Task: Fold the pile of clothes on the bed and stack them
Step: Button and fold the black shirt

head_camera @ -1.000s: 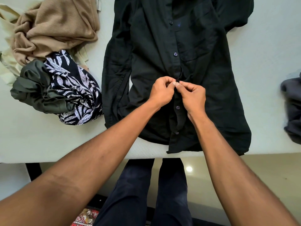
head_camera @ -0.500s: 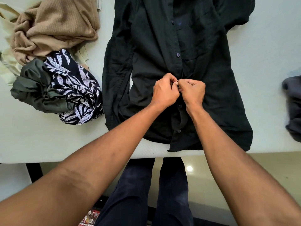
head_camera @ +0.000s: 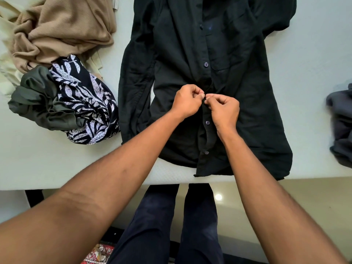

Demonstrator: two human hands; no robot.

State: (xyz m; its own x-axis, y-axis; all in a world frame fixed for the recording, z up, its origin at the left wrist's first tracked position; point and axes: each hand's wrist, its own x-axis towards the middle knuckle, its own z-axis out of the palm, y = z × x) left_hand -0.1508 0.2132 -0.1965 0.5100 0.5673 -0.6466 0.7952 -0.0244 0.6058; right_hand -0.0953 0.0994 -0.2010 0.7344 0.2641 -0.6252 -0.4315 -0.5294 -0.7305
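Well, I look down on a pale bed (head_camera: 314, 54) that fills most of my view. A big black shirt (head_camera: 181, 54) lies flat on it, front side up. Its bottom edge is at the near edge of the bed and its long sleeves lie along its sides.

To the left of the shirt sits a messy pile of clothes. A tan top (head_camera: 62, 29) is at the far end. Nearer to me are a dark cloth with pale leaves (head_camera: 85, 100) and a green cloth (head_camera: 36, 96), which touch each other. A grey cloth (head_camera: 341, 121) lies at the right edge of the bed, well apart from the pile.

Both bare arms reach over the shirt. The left hand (head_camera: 187, 102) and the right hand (head_camera: 224, 109) meet at the middle of the shirt front. Their fingers are curled and the tips pinch the button strip of the shirt between them. The two hands touch at the fingertips.

A small button (head_camera: 207, 122) shows just below the right hand.
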